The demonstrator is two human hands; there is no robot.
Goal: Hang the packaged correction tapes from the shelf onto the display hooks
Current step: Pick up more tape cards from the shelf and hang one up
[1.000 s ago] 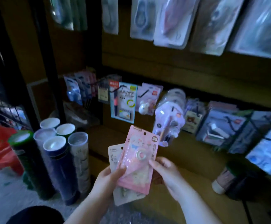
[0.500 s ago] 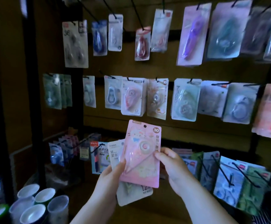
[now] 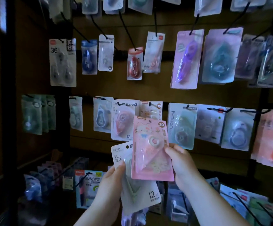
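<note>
At the far left, a row of teal packs (image 3: 32, 115) is seen hanging in deep shade, and above and to the right of them a white pack marked "36" (image 3: 62, 62) is hung beside a blue pack (image 3: 89, 57). Black display hooks (image 3: 127, 30) are carried by the back wall in several rows, each loaded with carded correction tapes.

Near the centre, low in the scene, the left hand (image 3: 113, 179) is raised, its grip clamped on a white package (image 3: 142, 194) marked "12", with the thumb laid across the front. Overlapping that card, and in front of it, a pink package (image 3: 150, 154) marked "30" is held upright. Its right edge is pinched in the grip of the right hand (image 3: 181, 163). The top of the pink package is placed just below a hanging pack of the same design (image 3: 150, 110) in the middle row. In the dim light it cannot be told whether its hole has met a hook.

Further right, a purple pack (image 3: 187, 59) is hung in the upper row and an orange pack (image 3: 272, 137) at the right edge.
</note>
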